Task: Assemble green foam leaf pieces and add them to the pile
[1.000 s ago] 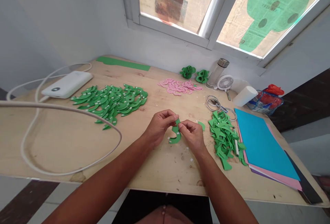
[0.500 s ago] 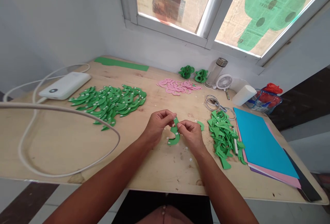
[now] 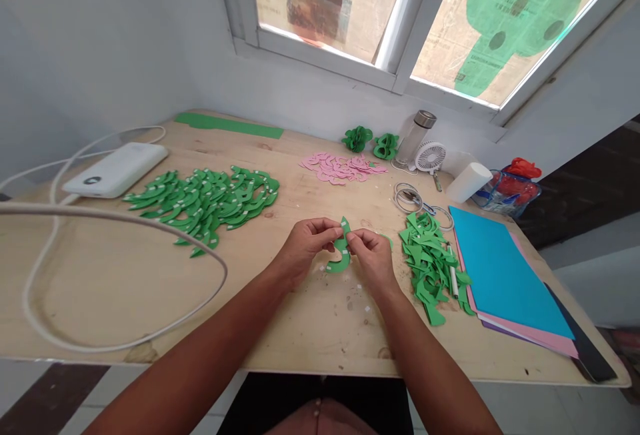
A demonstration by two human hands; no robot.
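Green curved cutout (image 3: 342, 246), pinched between both hands above the near-middle of the wooden table (image 3: 300, 338). Head view, my only feed: left hand (image 3: 306, 248) grips its upper part between thumb and fingers; right hand (image 3: 374, 258) pinches the opposite edge. Whether the hooked lower end touches the wood, I cannot tell. Small white squares dot the cutout.

Risks, my judgement: if the two pinches pull against each other, the slim strip could crease or tear. Loose white bits (image 3: 367, 309) nearby might cling where unwanted. Dropped to the right, it could vanish among green offcuts (image 3: 425, 261).
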